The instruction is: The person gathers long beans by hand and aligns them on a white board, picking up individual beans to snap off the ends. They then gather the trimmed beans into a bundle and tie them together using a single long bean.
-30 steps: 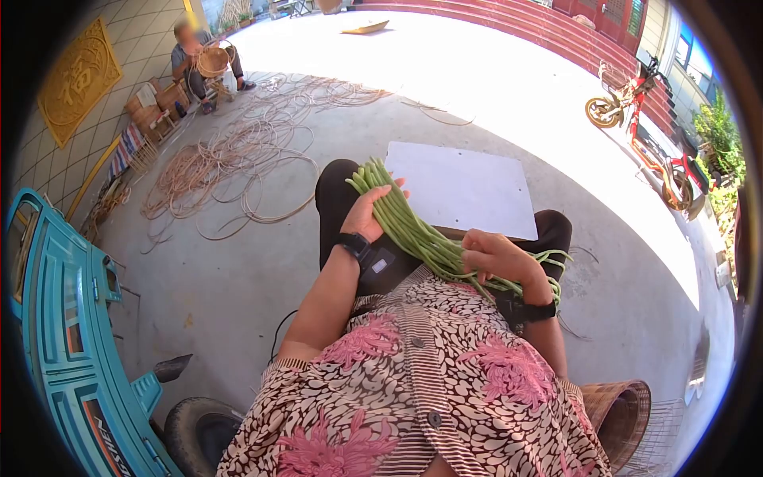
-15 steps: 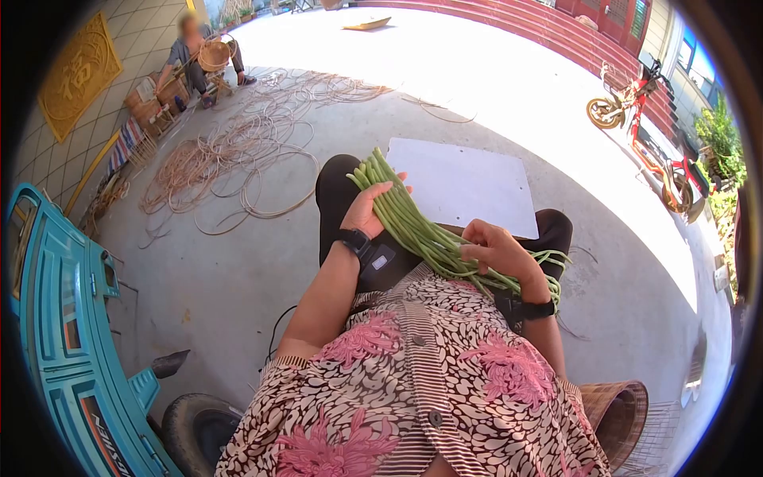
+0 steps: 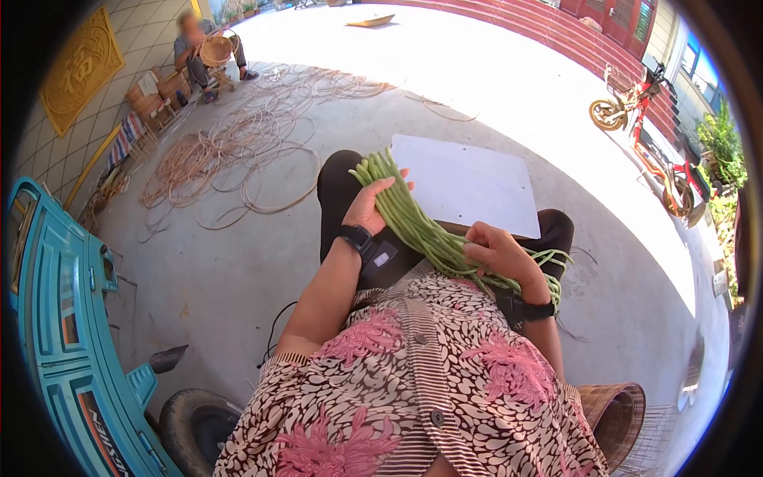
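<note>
A thick bundle of long green beans [image 3: 414,225] lies slantwise across my lap, its even ends at the upper left. My left hand [image 3: 368,208] is wrapped round the bundle near those ends, with fingertips showing on the far side. Farther down, my right hand [image 3: 504,256] has its fingers curled and pinched at the beans' side; just what lies between the fingertips is partly hidden. Thin loose bean tails [image 3: 548,258] spread out beyond my right wrist. Under and behind the bundle, a white board [image 3: 469,184] rests between my knees.
Coils of cane strips [image 3: 203,163] cover the floor at left. A person [image 3: 193,48] sits beyond them with a woven basket [image 3: 215,51]. A teal vehicle [image 3: 67,318] stands close on my left. A wicker basket [image 3: 620,417] is behind my right side; a red motorbike [image 3: 640,143] stands far right.
My hands and the beans stay almost in place, with the view shifted slightly. The seated person's arm has moved from the low boxes toward the basket.
</note>
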`<state>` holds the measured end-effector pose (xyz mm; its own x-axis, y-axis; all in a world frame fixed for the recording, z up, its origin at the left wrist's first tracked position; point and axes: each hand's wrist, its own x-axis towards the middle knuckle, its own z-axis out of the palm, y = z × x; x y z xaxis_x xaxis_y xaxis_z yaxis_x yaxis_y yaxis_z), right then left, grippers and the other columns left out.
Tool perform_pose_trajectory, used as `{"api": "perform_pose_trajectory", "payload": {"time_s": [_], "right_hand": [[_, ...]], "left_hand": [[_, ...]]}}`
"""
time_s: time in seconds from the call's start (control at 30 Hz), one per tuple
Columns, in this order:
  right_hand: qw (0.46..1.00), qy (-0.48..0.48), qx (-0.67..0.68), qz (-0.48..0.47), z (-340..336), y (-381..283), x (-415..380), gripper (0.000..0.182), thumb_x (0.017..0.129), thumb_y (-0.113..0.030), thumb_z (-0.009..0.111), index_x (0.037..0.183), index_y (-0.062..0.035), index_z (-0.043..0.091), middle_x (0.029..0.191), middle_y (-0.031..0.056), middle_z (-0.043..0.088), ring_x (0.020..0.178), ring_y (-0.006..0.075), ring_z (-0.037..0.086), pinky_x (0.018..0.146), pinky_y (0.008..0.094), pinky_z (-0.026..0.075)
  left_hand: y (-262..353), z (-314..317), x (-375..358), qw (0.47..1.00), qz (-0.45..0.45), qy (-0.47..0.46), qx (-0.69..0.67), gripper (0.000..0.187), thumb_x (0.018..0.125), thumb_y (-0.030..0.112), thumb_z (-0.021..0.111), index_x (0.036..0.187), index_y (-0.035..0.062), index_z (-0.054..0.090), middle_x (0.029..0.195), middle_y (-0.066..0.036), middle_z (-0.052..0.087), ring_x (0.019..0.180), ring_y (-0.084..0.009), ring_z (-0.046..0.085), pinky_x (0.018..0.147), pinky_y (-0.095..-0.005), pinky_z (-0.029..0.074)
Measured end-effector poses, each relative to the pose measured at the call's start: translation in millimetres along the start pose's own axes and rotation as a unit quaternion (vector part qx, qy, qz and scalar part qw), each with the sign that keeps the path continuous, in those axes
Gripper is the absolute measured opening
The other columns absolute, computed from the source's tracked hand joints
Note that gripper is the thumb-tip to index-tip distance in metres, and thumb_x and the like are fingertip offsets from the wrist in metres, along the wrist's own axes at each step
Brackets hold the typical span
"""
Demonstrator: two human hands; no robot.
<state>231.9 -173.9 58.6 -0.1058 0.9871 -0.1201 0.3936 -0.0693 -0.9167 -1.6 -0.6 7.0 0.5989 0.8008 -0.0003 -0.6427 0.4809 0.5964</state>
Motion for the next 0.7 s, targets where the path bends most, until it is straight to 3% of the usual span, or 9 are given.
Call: {"api": "perform_pose_trajectory", "payload": {"time_s": [0.2,0.3,0.4,0.43,0.7], "right_hand": [[0.999,-0.024,-0.006,0.023,-1,-8,-4,0.019,0.091,-0.017,0.06,0.093,0.0009,0.054,0.076,0.005,0.063,0.062,0.0096,0.06,0.052,0.0262,0.049],[0.997,0.018,-0.077,-0.009,-1,-7,-3,0.02,0.089,-0.019,0.062,0.093,0.0003,0.058,0.079,0.0075,0.064,0.067,0.0141,0.063,0.06,0.0308,0.05],[0.967,0.111,-0.199,-0.113,-1,-16,11,0.022,0.087,-0.022,0.065,0.093,-0.0015,0.062,0.085,0.0101,0.066,0.073,0.0204,0.064,0.068,0.0347,0.05],[0.963,0.124,-0.198,-0.138,-1,-24,17,0.02,0.085,-0.018,0.067,0.097,-0.0024,0.065,0.085,0.0069,0.064,0.071,0.0149,0.059,0.067,0.0298,0.049],[0.93,0.087,-0.253,-0.252,24,-80,96,0.025,0.088,-0.02,0.06,0.109,-0.0088,0.066,0.095,0.0098,0.065,0.079,0.0241,0.063,0.074,0.0349,0.05]], "left_hand": [[-1,-3,2,1.0,-0.006,0.008,-0.006,0.046,0.089,0.008,0.059,0.133,0.0062,0.043,0.127,-0.012,0.055,0.114,-0.0304,0.057,0.092,-0.0467,0.051],[-2,-6,3,1.0,-0.003,0.024,0.003,0.044,0.088,0.007,0.06,0.13,0.0052,0.046,0.12,-0.011,0.057,0.111,-0.0291,0.058,0.09,-0.0455,0.051],[-2,-3,1,0.999,0.008,0.025,0.023,0.043,0.087,0.004,0.062,0.127,0.004,0.048,0.112,-0.009,0.059,0.106,-0.0273,0.059,0.088,-0.0435,0.052],[-2,-3,1,0.999,0.009,0.029,0.023,0.044,0.086,0.003,0.063,0.127,0.0046,0.048,0.111,-0.009,0.058,0.104,-0.0272,0.06,0.088,-0.0443,0.052],[-4,-5,4,0.999,0.023,0.015,0.017,0.046,0.084,0.001,0.064,0.126,0.0064,0.048,0.109,-0.007,0.058,0.099,-0.0239,0.061,0.086,-0.0395,0.053]]}}
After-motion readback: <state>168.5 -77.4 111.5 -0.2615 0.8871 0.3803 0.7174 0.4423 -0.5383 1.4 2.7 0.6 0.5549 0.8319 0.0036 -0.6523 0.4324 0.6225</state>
